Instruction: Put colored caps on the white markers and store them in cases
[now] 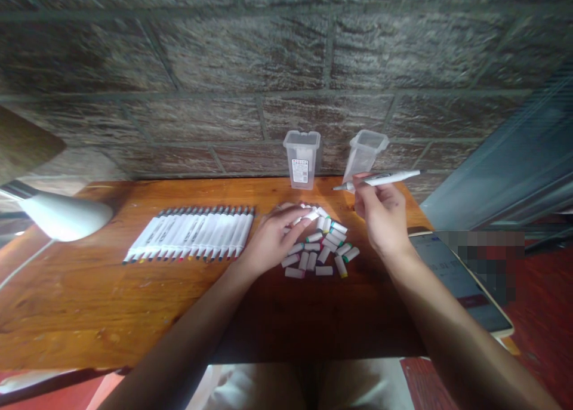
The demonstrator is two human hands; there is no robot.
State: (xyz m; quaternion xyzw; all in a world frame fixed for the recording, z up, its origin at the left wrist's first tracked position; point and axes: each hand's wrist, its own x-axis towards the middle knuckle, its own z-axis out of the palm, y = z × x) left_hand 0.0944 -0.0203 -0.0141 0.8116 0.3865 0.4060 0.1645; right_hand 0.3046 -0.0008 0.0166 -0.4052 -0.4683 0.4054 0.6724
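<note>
A white marker is gripped in my right hand, raised above the table's right side with its dark, narrow tip pointing left. Over the loose pile of white marker caps, my left hand pinches a white marker cap between thumb and fingers. Several caps in the pile show green, yellow, blue or pink ends. To the left of that hand lies a neat row of white markers, side by side, with dark ends at the top and coloured ends nearest me.
Against the brick wall stand a clear plastic box with a label and a second clear box, partly behind my right hand. A phone rests at the right edge of the wooden table. A white lamp occupies the left.
</note>
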